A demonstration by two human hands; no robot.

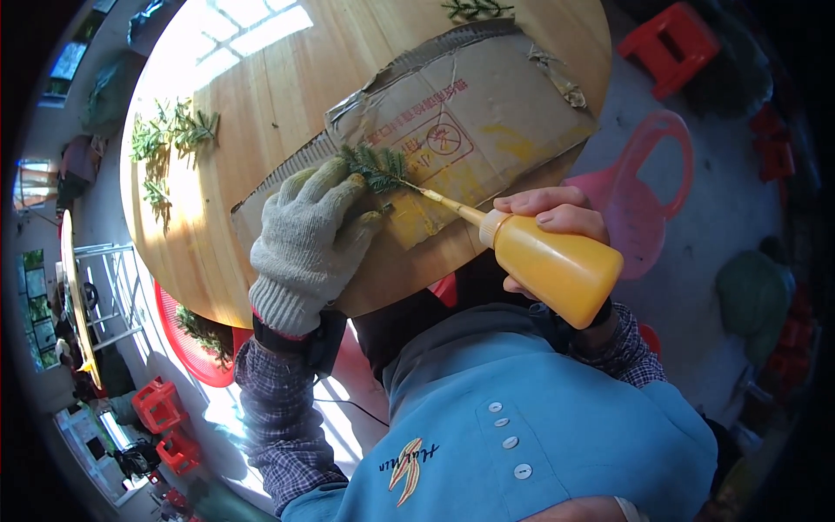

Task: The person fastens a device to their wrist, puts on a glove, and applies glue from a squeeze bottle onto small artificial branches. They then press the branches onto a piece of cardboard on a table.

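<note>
My left hand [315, 230], in a grey knitted glove, is closed on a small green fir sprig [379, 167] over the cardboard. Bare, my right hand [557, 217] grips a squeeze bottle [561, 265] of orange-yellow liquid, tilted so that its long thin nozzle [448, 203] points at the sprig. The nozzle tip is at the sprig's stem end; whether it touches I cannot tell. Beneath both lies a flattened cardboard sheet [504, 96] with yellow smears and torn edges.
The round wooden table [287, 96] bears more sprigs [178, 130] at its left and one sprig [477, 9] at the far edge. A red basket [187, 339] with greenery stands below left. Right of the table are a pink plastic chair [639, 196] and a red stool [670, 48].
</note>
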